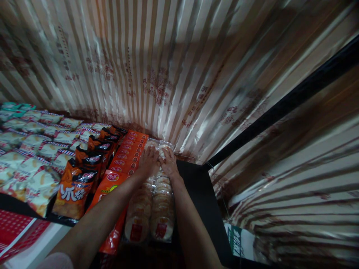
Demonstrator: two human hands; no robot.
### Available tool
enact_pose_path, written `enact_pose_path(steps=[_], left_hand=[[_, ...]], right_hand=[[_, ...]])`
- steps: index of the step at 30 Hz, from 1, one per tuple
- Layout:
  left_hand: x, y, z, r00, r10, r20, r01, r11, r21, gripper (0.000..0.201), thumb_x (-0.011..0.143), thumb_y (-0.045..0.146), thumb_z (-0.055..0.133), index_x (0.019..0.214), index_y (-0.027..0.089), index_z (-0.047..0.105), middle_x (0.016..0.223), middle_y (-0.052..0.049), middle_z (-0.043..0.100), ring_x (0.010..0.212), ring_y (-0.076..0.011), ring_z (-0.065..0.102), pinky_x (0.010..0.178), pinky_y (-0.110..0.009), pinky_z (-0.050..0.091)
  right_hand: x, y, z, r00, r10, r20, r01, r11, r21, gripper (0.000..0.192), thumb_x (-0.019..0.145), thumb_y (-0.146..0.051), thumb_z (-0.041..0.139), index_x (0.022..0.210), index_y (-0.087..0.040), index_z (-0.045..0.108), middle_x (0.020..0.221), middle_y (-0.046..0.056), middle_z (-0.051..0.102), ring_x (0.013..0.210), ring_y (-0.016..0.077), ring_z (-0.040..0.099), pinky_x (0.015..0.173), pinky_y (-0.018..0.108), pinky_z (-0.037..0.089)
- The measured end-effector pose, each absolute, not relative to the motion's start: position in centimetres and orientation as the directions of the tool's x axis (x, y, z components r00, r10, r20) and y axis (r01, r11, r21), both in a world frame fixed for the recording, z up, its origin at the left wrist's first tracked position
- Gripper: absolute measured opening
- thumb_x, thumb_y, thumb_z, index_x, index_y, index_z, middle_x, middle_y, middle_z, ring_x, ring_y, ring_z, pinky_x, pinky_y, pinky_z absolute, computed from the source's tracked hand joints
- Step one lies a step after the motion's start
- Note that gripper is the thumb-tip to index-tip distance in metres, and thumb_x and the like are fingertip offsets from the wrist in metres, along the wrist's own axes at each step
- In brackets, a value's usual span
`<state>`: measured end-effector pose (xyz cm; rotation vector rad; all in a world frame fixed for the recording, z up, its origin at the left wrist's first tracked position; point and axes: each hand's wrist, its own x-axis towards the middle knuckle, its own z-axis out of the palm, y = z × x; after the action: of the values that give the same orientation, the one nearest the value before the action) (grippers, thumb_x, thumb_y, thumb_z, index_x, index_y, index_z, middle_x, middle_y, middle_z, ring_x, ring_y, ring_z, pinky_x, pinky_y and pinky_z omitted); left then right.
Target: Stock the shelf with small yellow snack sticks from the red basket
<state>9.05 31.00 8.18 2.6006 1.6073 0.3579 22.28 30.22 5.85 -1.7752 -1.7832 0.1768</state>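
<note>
Two rows of clear-wrapped round flat cakes (162, 200) stand one behind another, their front packs bearing dark red labels. On the far end of the left row lies my left hand (149, 161), fingers stretched forward. My right hand (168, 163) rests beside it on the far end of the right row, its fingers spread over the shiny wrapping. The packs under both palms are partly hidden. Left of the rows, orange-red packets (123, 155) overlap in a line, partly covered by my left forearm.
Orange and black snack bags (73, 192) and several rows of pale chip bags (42, 183) fill the left side. A black shelf surface (196, 194) lies to the right, with a slanting black pole (269, 117). Striped pleated sheeting (157, 74) hangs behind. A green-and-white package (238, 241) sits low right.
</note>
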Motion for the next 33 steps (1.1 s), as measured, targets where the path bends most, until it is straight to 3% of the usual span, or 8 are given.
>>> enact_pose_path(steps=[27,33], left_hand=[[8.19,30.95,8.93,0.425,0.892,0.157,0.876,-0.448,0.177,0.049,0.085,0.031,0.037,0.131,0.016,0.044,0.143,-0.012,0.034,0.133,-0.0281,0.027,0.108,-0.046,0.02],[8.1,31.02,8.58,0.43,0.89,0.153,0.877,-0.452,0.165,0.05,0.086,0.033,0.037,0.134,0.016,0.041,0.145,-0.012,0.03,0.135,-0.0283,0.023,0.109,-0.046,0.019]], right_hand=[[21.45,30.67,6.0,0.067,0.945,0.322,0.862,0.107,-0.495,0.043,0.084,-0.03,0.047,0.126,-0.019,0.049,0.141,0.009,0.034,0.132,0.0222,0.028,0.108,0.042,0.025],[21.54,30.7,5.99,0.052,0.956,0.29,0.866,0.102,-0.49,0.044,0.085,-0.031,0.046,0.127,-0.018,0.047,0.143,0.01,0.031,0.133,0.0222,0.026,0.108,0.041,0.024]])
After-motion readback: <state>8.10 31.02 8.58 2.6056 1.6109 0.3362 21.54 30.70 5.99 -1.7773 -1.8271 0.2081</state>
